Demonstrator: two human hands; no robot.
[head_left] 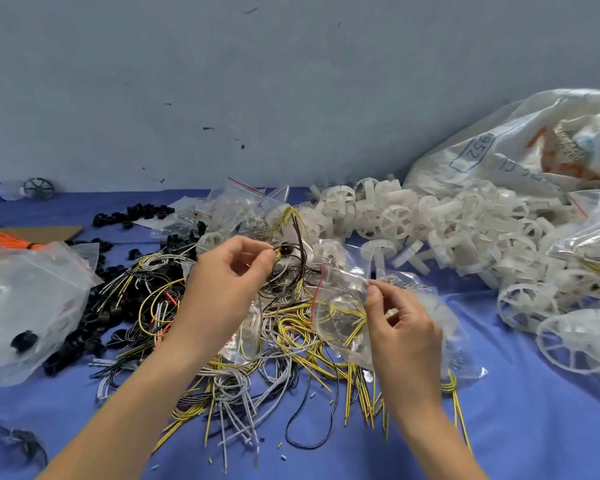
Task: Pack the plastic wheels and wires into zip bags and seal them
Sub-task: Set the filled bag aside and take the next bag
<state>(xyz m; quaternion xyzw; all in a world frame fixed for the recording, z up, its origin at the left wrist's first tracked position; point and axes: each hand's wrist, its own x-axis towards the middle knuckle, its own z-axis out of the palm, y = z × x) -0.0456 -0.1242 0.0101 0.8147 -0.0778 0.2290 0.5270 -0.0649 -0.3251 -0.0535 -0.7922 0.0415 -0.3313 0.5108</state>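
- We count two bare hands at work over a blue cloth (534, 427). The left hand (229, 271) is curled, thumb and fingertips pinching a wire bundle (297, 233) of dark and yellow strands that loops up above the heap.
- The right hand (402, 327) is also curled, thumb and forefinger pinching the upper edge of one clear zip bag (343, 306). The bag has a red strip along its mouth, is held up just right of the bundle, and has yellow wires showing inside.
- Under both hands we see one wide wire heap (257, 358) of yellow, grey and black strands, far too many to count. Loose ends fan out toward us.
- The white wheels (430, 223) lie in one long drift from behind the hands to the right edge. We cannot count them either.
- One printed woven sack (516, 150) slumps against the wall at the far right, behind the wheels.
- Filled clear bags (586, 244) crowd the right edge. How many there are we cannot tell.
- A loose stack of small zip bags (250, 199) lies behind the wire bundle.
- Left of the wires spreads a heap of black parts (94, 306), partly covered by one large clear bag (25, 299).
- Farther left we count one orange wire bundle (11, 242) on a cardboard sheet (49, 232), one water bottle (0, 191) on its side against the wall, and one dark wheel (39, 188) just beside it.
- The forearms cross the near part of the wire heap and hide some of it.
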